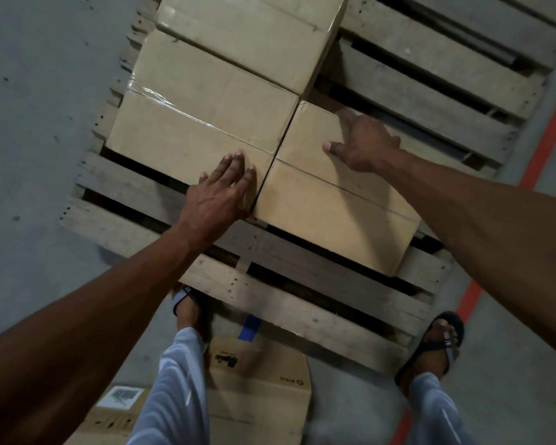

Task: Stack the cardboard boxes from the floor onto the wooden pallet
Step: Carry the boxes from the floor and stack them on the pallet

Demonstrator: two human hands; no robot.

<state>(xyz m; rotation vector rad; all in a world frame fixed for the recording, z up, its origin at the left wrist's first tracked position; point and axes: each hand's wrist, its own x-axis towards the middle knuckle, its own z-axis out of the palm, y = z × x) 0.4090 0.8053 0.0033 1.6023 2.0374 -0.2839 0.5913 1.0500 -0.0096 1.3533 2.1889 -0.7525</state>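
Both hands are spread flat on top of cardboard boxes sitting side by side on the wooden pallet (305,303), the left hand (220,192) on the big box (187,120) and the right hand (361,142) on the smaller box (328,203).

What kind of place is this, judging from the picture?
Probably a warehouse or storeroom. A wooden pallet lies on a bare concrete floor, taped cardboard boxes are stacked on it, and a red line is painted along the floor beside it.
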